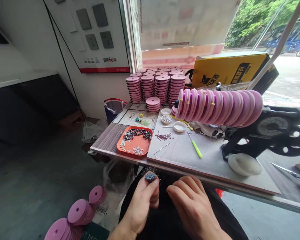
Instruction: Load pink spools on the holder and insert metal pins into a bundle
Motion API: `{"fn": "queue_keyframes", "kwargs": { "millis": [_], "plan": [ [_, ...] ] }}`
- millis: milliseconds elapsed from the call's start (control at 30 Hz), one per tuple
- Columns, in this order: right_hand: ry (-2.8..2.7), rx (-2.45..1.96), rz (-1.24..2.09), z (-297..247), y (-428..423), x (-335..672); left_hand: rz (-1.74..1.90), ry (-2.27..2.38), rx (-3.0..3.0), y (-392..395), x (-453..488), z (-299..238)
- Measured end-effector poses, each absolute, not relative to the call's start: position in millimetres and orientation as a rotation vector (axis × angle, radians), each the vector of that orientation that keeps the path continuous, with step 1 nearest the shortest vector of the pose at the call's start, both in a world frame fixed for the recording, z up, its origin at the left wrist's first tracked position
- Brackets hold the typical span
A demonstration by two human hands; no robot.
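Above my lap, my left hand (145, 196) is closed around a bundle of thin pieces (150, 176); their packed blue-grey ends show over the thumb, and fine wire-like tips stick out behind. Beside it, my right hand (190, 203) is curled with its knuckles up and rests near my dark-clothed thigh. Its fingertips are tucked under, so anything inside them is hidden. At the table's front edge, past my hands, sits an orange tray (118, 146) with dark and silvery small parts. On the white board (170, 155) lie dark red thin sticks (163, 136) and a green-handled hook tool (196, 148).
A black machine (272, 126) carrying a row of pink discs (220, 106) stands on the right. Stacked pink spools (162, 86) fill the back by the window. Small white dishes (180, 126) and scissors (287, 170) lie on the table. More pink spools (81, 211) stand at lower left.
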State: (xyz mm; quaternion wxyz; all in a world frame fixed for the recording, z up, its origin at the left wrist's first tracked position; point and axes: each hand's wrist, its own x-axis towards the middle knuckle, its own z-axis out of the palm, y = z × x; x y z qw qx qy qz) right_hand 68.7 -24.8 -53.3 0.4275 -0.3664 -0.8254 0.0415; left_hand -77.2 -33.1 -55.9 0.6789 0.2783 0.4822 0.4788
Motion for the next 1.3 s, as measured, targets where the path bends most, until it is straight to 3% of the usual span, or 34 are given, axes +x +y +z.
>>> {"fn": "queue_keyframes", "kwargs": {
  "millis": [333, 933, 1167, 1300],
  "plan": [
    [-2.086, -0.912, 0.133, -54, -26, 66, 1.171, 1.286, 0.866, -34, -79, -70],
    [-1.969, -1.045, 0.136, -50, -27, 73, 1.29, 1.574, 1.425, -43, -78, -47],
    [-2.007, -0.984, 0.026, -49, -25, 69, 1.267, 1.389, 1.275, -43, -75, -44],
    [-2.117, -0.846, -0.041, -48, -24, 63, 1.369, 1.083, 0.868, -41, -74, -38]
  ]
}}
